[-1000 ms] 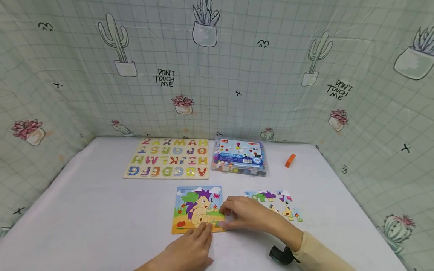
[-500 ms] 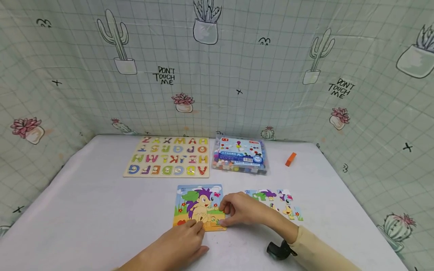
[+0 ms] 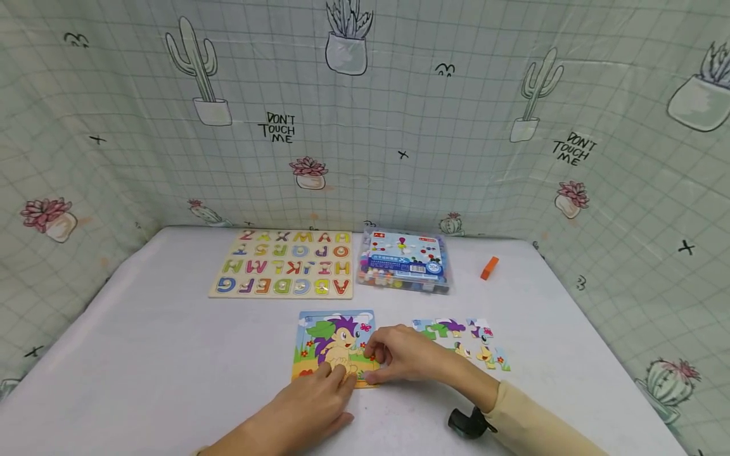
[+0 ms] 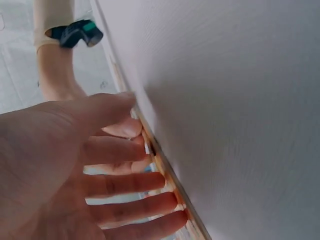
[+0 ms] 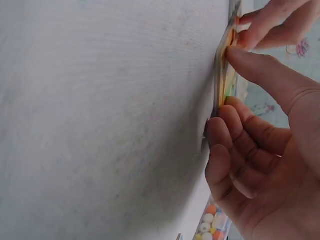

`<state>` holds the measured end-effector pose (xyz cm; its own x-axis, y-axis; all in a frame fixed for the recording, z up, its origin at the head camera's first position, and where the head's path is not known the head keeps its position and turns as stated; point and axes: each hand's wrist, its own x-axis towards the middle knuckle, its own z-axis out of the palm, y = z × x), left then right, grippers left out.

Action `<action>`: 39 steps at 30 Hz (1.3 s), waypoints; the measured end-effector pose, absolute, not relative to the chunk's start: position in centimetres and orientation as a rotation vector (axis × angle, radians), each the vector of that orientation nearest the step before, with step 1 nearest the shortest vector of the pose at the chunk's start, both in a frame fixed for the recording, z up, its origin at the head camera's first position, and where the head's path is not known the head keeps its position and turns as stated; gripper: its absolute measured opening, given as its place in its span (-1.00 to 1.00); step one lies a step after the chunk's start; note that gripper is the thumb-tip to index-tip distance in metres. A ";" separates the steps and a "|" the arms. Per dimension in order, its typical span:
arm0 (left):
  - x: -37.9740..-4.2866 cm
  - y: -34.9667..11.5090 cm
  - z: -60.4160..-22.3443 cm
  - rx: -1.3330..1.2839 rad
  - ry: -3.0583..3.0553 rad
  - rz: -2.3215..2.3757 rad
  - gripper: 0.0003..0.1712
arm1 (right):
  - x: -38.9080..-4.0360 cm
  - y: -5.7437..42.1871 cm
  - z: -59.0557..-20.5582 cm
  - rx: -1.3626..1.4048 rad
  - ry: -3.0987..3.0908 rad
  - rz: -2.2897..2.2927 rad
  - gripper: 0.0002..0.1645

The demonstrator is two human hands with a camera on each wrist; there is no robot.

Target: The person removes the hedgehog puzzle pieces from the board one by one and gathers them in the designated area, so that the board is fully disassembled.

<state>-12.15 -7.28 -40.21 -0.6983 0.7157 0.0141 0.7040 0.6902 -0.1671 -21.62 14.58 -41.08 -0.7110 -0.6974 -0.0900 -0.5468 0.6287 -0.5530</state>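
A hedgehog picture puzzle in its flat frame (image 3: 300, 332) lies in front of me. My left hand (image 3: 310, 398) rests straight fingertips on its lower middle, thumb off to the side over the table; the left wrist view shows these fingers (image 4: 135, 210) extended along the board's near edge. At the lower right corner, my right hand (image 3: 407, 354) pinches a grass-patterned puzzle piece (image 3: 364, 365) between thumb and index finger, the piece lying at its spot in the picture. In the right wrist view the thumb (image 5: 250, 65) touches the board's near side, while the other fingers curl beside its right edge.
Several loose puzzle pieces (image 3: 452, 327) lie right of the frame, partly behind my right forearm. Farther back are an alphabet board (image 3: 279, 296), a clear box of coloured beads (image 3: 405, 259) and an orange block (image 3: 489, 268). A patterned cloth hangs behind the table.
My left fingers lifted leftward off the lower edge, then came back right. The right hand shifted slightly left with the corner piece, which looked askew and now sits closer into the picture.
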 end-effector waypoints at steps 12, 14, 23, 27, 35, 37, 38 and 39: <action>-11.7 -5.9 -40.4 -1.201 -2.960 0.284 -0.23 | -22.0 14.1 -39.8 -0.972 2.519 -0.583 -0.68; -11.8 -5.9 -40.3 -1.212 -2.993 0.272 -0.23 | -22.0 14.0 -39.6 -0.981 2.525 -0.554 -0.69; -12.3 -6.5 -40.1 -1.254 -3.022 0.168 -0.26 | -22.0 13.5 -39.3 -1.005 2.574 -0.456 -0.69; -12.2 -6.4 -40.3 -1.238 -2.949 0.228 -0.29 | -22.2 12.9 -38.9 -0.981 2.581 -0.463 -0.75; -11.8 -5.6 -40.5 -1.163 -2.967 0.312 -0.21 | -23.9 8.4 -38.8 -1.076 2.528 -0.595 -0.76; -11.8 -5.5 -40.6 -1.170 -2.945 0.327 -0.20 | -24.3 7.4 -39.0 -1.070 2.499 -0.611 -0.72; -11.7 -5.4 -40.6 -1.174 -2.937 0.334 -0.20 | -24.4 7.0 -39.1 -1.055 2.493 -0.620 -0.73; -11.7 -5.3 -40.6 -1.177 -2.925 0.339 -0.20 | -24.6 6.6 -39.2 -1.036 2.489 -0.632 -0.75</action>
<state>-11.67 -5.29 -40.61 -0.7242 0.6813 -0.1067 0.6877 0.7017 -0.1864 -24.58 6.64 -39.17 -0.6614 -0.7323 -0.1621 -0.5662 0.6292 -0.5324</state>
